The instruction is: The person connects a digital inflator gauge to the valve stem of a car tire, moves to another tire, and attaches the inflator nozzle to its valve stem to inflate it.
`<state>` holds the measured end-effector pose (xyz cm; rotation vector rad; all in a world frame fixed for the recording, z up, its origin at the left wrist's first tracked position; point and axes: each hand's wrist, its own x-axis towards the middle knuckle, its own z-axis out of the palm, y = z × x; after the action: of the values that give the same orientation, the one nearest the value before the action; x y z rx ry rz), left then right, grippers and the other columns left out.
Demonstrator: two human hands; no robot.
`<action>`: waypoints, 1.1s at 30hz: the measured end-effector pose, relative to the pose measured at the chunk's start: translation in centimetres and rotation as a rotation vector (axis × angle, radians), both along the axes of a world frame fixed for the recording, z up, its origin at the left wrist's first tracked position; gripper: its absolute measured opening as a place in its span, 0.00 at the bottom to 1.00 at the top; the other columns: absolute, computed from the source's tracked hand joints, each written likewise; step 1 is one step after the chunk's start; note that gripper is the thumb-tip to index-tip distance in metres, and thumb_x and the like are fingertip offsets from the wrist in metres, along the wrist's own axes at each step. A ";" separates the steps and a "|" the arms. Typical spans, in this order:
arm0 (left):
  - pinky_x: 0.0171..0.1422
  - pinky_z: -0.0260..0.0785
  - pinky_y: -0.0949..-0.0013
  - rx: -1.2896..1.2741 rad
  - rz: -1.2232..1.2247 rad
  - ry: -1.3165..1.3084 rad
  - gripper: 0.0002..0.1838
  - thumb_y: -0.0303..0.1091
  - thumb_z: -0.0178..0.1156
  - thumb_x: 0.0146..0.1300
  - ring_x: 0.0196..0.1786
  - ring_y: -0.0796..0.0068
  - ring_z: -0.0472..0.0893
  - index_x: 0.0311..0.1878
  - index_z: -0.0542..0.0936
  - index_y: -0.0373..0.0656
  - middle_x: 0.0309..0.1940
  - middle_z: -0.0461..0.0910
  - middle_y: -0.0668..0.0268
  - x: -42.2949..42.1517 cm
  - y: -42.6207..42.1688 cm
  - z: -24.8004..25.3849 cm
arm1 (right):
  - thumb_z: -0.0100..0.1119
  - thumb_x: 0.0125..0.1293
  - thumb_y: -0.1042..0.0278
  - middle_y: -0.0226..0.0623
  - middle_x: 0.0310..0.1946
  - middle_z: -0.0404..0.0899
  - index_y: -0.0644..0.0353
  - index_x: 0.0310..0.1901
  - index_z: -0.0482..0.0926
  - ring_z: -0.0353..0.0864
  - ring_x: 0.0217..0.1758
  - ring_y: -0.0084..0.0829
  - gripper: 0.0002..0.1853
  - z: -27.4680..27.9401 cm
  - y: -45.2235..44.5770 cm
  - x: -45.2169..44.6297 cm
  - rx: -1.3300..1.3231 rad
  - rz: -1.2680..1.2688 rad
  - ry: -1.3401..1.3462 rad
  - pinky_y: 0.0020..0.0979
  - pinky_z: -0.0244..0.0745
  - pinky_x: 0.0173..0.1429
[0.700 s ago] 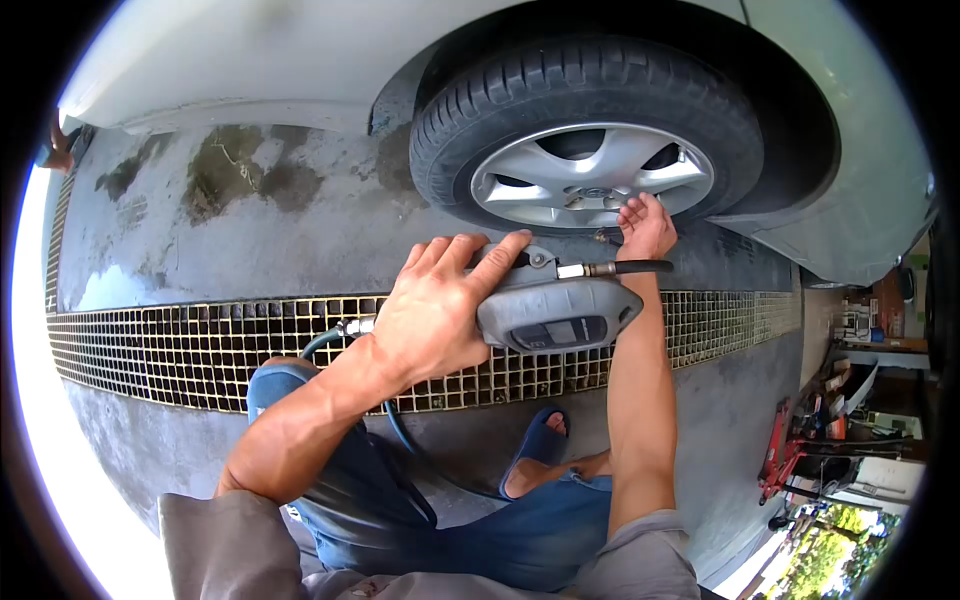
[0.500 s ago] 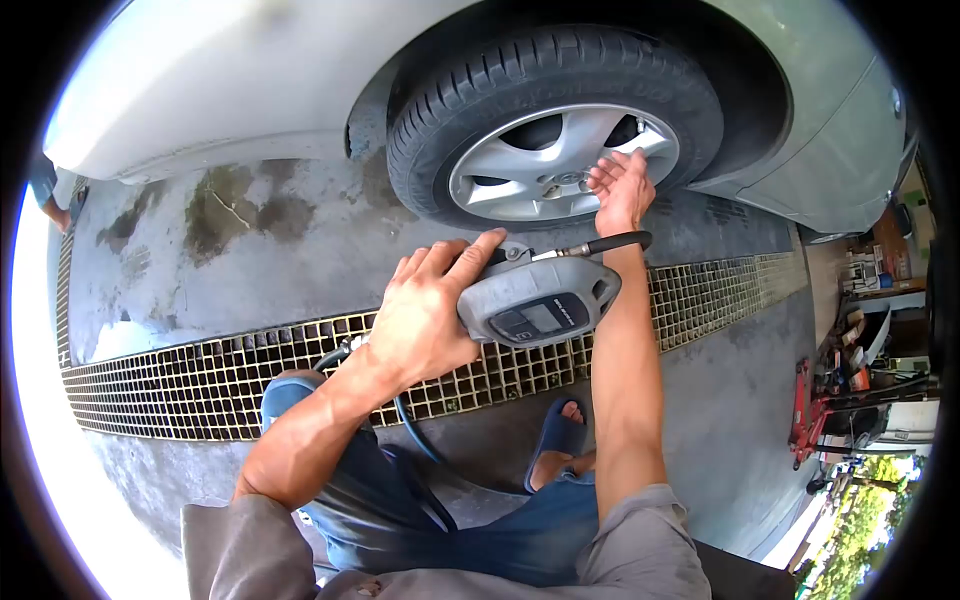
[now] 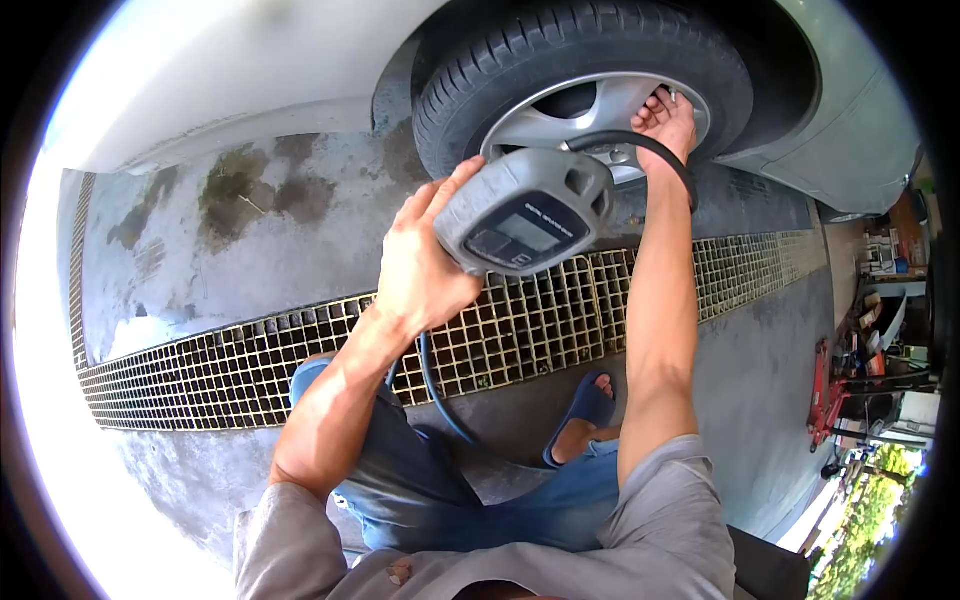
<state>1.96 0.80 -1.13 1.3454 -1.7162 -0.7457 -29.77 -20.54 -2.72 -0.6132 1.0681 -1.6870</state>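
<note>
If the left hand (image 3: pixel 425 265), gripping the digital tire inflator (image 3: pixel 520 215) in front of the alloy wheel (image 3: pixel 601 104), pulls back, the black hose (image 3: pixel 683 181) could tug the right hand (image 3: pixel 670 125), curled at the wheel, its hold impossible to tell.

Matt grey plastic, by the look of it, for the housing of the digital gauge (image 3: pixel 466 216), with smooth darker plastic around the screen (image 3: pixel 530 232). Dull black rubber along the upper hose (image 3: pixel 673 160); smooth blue plastic or rubber along the lower hose (image 3: pixel 429 375). Matt black rubber, rough with grooves, on the tyre (image 3: pixel 465 115); smooth silvery metal with a soft sheen on the wheel (image 3: pixel 608 103). Glossy paint over the car's panels (image 3: pixel 230 60). Rough grey concrete in the floor (image 3: pixel 335 225), stained in patches. Metal or plastic in the yellowish grating (image 3: pixel 530 319), impossible to tell which. Faded denim in the trousers (image 3: pixel 415 485), soft matt cloth in the shirt (image 3: pixel 655 510).
</note>
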 end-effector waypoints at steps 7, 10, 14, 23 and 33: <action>0.67 0.75 0.54 -0.064 0.057 -0.016 0.38 0.24 0.68 0.50 0.59 0.47 0.82 0.69 0.74 0.38 0.56 0.82 0.48 -0.3 -2.0 -0.1 | 0.49 0.80 0.57 0.34 0.30 0.76 0.62 0.43 0.78 0.73 0.32 0.29 0.16 -0.3 -0.3 -1.3 -0.036 0.085 -0.174 0.31 0.71 0.40; 0.66 0.76 0.56 -0.116 0.076 -0.044 0.35 0.24 0.68 0.50 0.58 0.46 0.83 0.66 0.75 0.34 0.54 0.83 0.47 -0.9 -2.6 -0.4 | 0.49 0.81 0.58 0.33 0.31 0.77 0.62 0.44 0.78 0.75 0.33 0.29 0.15 -1.1 -0.5 -2.4 -0.124 0.228 -0.298 0.32 0.72 0.39; 0.61 0.77 0.57 -0.133 0.142 0.011 0.28 0.26 0.70 0.50 0.54 0.47 0.85 0.58 0.80 0.34 0.51 0.84 0.48 -2.1 -3.0 -0.3 | 0.52 0.80 0.60 0.34 0.34 0.80 0.63 0.45 0.78 0.78 0.32 0.28 0.13 -2.7 -2.5 -4.9 -0.172 0.229 -0.159 0.33 0.73 0.38; 0.58 0.78 0.60 -0.098 0.240 0.008 0.22 0.26 0.70 0.50 0.52 0.51 0.87 0.51 0.83 0.34 0.49 0.85 0.49 -2.2 -3.9 -0.6 | 0.55 0.78 0.61 0.41 0.29 0.83 0.71 0.44 0.80 0.85 0.27 0.30 0.17 -0.3 -0.6 -1.9 0.016 -0.089 0.359 0.32 0.85 0.32; 0.66 0.75 0.56 -0.189 0.175 0.014 0.37 0.23 0.67 0.50 0.58 0.48 0.82 0.69 0.73 0.39 0.56 0.82 0.49 -2.3 -2.5 0.6 | 0.52 0.80 0.60 0.31 0.29 0.79 0.64 0.48 0.78 0.79 0.31 0.25 0.14 -0.3 0.5 -3.3 -0.066 0.290 -0.170 0.29 0.77 0.36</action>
<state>-0.30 -1.72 -0.51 1.3341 -1.5912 -0.4804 -33.12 -20.06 -3.01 -0.6222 0.7661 -1.4954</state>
